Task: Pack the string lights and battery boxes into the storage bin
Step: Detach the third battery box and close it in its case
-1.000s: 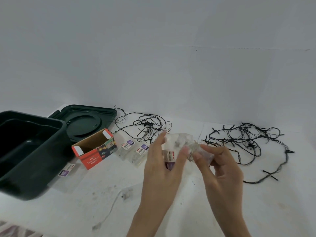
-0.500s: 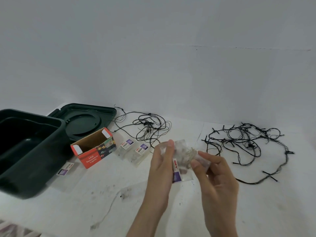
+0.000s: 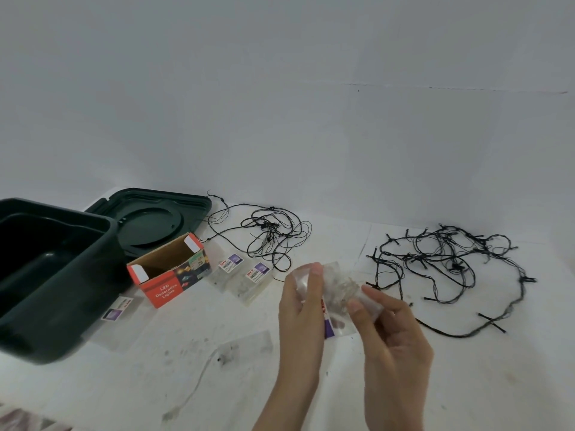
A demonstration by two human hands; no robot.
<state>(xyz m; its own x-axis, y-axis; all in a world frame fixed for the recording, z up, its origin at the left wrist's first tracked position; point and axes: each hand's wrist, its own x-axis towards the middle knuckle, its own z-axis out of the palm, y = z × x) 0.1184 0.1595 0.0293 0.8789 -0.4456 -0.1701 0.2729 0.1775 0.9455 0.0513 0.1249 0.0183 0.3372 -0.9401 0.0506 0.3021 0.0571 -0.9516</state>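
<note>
White table [image 3: 451, 384] — left hand [image 3: 300, 321] and right hand [image 3: 396, 337] fingers pinch one clear packet [image 3: 337, 290].

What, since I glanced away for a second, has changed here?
The clear packet sank slightly; the left hand curled closer around it, and the right hand kept pinching it. Storage bin, red box and string lights stayed put.

white table [image 3: 466, 384] w/ bin [image 3: 62, 306], lid [image 3: 149, 219], red box [image 3: 161, 290], clear packets [image 3: 245, 281], 2 string lights [image 3: 267, 227] [image 3: 454, 265].

Storage bin [image 3: 71, 290] left; lid [image 3: 155, 219] behind; carton [image 3: 168, 275] beside it, perhaps touching; string lights [image 3: 455, 266] right
</note>
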